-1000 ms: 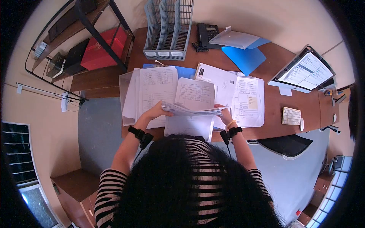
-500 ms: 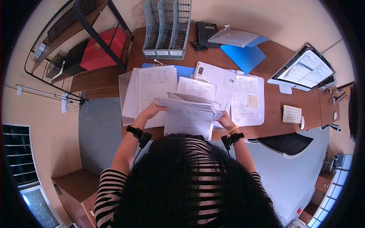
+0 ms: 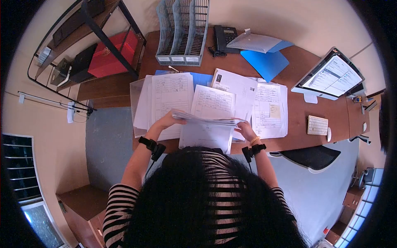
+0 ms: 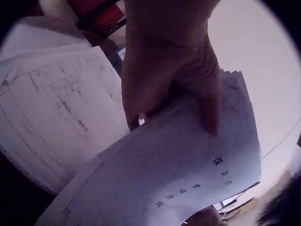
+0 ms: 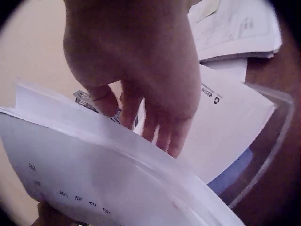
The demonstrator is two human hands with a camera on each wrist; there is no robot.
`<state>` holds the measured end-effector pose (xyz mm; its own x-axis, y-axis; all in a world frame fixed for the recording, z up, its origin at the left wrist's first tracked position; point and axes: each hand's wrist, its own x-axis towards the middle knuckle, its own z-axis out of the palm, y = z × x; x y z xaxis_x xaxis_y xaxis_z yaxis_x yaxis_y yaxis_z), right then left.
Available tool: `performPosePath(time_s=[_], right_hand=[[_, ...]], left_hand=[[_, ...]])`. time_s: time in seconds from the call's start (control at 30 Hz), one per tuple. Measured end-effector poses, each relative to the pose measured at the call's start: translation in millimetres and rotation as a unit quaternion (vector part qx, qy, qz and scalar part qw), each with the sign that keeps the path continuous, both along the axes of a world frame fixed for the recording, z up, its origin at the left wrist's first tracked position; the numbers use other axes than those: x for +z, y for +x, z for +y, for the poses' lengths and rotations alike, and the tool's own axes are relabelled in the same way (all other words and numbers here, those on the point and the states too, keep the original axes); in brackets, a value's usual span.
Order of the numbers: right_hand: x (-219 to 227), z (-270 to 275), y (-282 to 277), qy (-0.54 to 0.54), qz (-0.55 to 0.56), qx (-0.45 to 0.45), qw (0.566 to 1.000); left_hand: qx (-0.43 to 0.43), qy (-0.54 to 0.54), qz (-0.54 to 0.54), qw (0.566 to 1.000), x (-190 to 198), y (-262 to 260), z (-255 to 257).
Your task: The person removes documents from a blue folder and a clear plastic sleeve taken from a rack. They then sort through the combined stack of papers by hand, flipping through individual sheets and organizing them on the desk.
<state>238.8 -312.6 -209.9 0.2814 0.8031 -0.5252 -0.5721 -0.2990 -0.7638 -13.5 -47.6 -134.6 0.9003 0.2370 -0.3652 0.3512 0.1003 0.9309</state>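
Observation:
A thick sheaf of white paper point(image 3: 206, 134) stands on edge at the front of the desk, its top edges fanned slightly apart. My left hand point(image 3: 167, 120) grips its upper left corner. In the left wrist view the thumb point(image 4: 210, 115) lies on the printed face and the other fingers pass behind. At the upper right corner is my right hand point(image 3: 247, 130). The right wrist view shows its fingers point(image 5: 164, 134) stretched down behind the sheets, with the thumb tip at the top edge. Their fingertips are hidden by the paper. A printed form point(image 3: 215, 101) lies just beyond the sheaf.
More forms point(image 3: 171, 95) lie on the left, a large white envelope point(image 3: 240, 89) and another pile point(image 3: 266, 124) on the right. Behind stand a grey file rack point(image 3: 180, 60), a telephone point(image 3: 225, 39) and a blue folder point(image 3: 266, 64). A keyboard point(image 3: 317, 125) and monitor point(image 3: 331, 78) are farther right.
Half a second ago the sheaf leaned back with its printed face showing; now it stands steeper, mostly its top edge visible from above. Both hands have stayed at its corners.

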Motion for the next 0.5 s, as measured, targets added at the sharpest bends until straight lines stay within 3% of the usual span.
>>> performPosePath(time_s=[0.1,0.33,0.5], right_hand=[[2,5,-4,-0.038,-0.031,-0.077,0.996],[-28,15,-2,-0.024,-0.139,-0.017,0.99],[-29,17,-4,-0.005,0.01,-0.048,0.999]], left_hand=[[-0.016,0.017,-0.009,1.0,8,4,-4],[-0.007,0.005,0.004,1.0,8,4,-4],[0.002,-0.028,0.001,1.0,5,0,-3]])
